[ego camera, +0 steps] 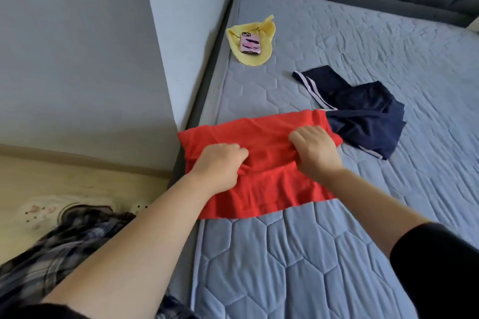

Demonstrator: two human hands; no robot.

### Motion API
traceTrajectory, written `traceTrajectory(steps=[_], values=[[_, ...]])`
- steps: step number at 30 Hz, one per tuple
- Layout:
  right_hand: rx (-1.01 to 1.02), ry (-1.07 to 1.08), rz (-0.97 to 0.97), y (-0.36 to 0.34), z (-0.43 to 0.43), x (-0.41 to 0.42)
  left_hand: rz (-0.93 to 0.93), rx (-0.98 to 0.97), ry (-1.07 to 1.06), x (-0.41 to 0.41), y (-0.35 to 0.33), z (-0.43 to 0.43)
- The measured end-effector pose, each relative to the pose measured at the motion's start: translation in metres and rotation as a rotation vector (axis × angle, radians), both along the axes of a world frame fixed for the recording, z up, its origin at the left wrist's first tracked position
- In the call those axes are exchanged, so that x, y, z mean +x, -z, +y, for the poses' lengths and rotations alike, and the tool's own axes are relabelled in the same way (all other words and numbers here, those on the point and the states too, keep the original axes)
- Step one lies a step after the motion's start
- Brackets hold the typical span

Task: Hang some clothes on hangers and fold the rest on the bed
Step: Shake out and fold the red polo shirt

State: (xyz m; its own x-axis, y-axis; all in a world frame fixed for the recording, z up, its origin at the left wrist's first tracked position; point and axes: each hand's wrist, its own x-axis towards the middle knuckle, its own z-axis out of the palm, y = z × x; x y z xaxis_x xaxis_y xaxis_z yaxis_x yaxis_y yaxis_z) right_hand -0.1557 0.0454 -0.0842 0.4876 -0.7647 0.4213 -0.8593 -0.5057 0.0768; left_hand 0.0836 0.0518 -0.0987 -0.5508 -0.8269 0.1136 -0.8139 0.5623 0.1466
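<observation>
We count three cloth items on the bed (pixel 298 254): one red garment (pixel 272 189), one navy garment with white stripes (pixel 368 114), and one yellow cloth (pixel 252 59). The single phone (pixel 250 43), in a pink case, lies on the yellow cloth. The red garment lies flat across the mattress near its left edge, and part of it is doubled over along a crosswise fold. The navy garment is crumpled at its 2 o'clock and touches its far right corner. The yellow cloth sits well apart at 12 o'clock, near the wall. Both forearms reach forward, knuckles up. We see the left hand (pixel 220 162) with fingers curled, gripping a bunch of red fabric at the fold. The right hand (pixel 316 149), at 3 o'clock from it, likewise clutches the red fabric.
</observation>
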Motion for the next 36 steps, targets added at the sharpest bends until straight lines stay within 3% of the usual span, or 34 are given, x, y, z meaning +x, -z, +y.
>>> traceTrajectory(steps=[5,8,11,13,15,18,20,22,25,27,36], values=[[0.171,0.081,0.069,0.058,0.068,-0.002,-0.186,0.424,0.122,0.002,0.018,0.026],[0.391,0.185,-0.017,0.066,0.080,0.001,0.035,0.597,-0.020,0.000,0.023,0.032],[0.472,0.324,-0.378,0.053,0.072,0.007,0.236,0.147,-0.167,-0.001,0.025,0.019],[0.317,0.314,-0.447,0.045,0.058,0.020,0.218,-0.025,-0.261,-0.004,0.030,0.009],[0.261,0.259,-0.329,0.046,0.040,0.038,0.126,0.036,-0.314,-0.011,0.037,0.004],[0.534,0.253,0.041,0.067,0.014,0.042,0.012,0.176,-0.304,-0.024,0.062,0.009],[0.601,0.353,0.125,0.079,-0.002,0.023,-0.005,0.198,-0.308,-0.028,0.076,0.013],[0.553,0.523,-0.057,0.080,-0.011,0.006,-0.012,0.157,-0.328,-0.030,0.085,0.014],[0.303,0.783,-0.438,0.072,-0.011,-0.007,-0.007,0.109,-0.363,-0.031,0.089,0.012],[0.227,0.954,-0.550,0.069,-0.004,-0.013,-0.011,0.087,-0.364,-0.033,0.088,0.011],[0.557,1.212,-0.897,0.064,-0.018,-0.043,-0.038,0.065,-0.344,-0.039,0.082,0.008]])
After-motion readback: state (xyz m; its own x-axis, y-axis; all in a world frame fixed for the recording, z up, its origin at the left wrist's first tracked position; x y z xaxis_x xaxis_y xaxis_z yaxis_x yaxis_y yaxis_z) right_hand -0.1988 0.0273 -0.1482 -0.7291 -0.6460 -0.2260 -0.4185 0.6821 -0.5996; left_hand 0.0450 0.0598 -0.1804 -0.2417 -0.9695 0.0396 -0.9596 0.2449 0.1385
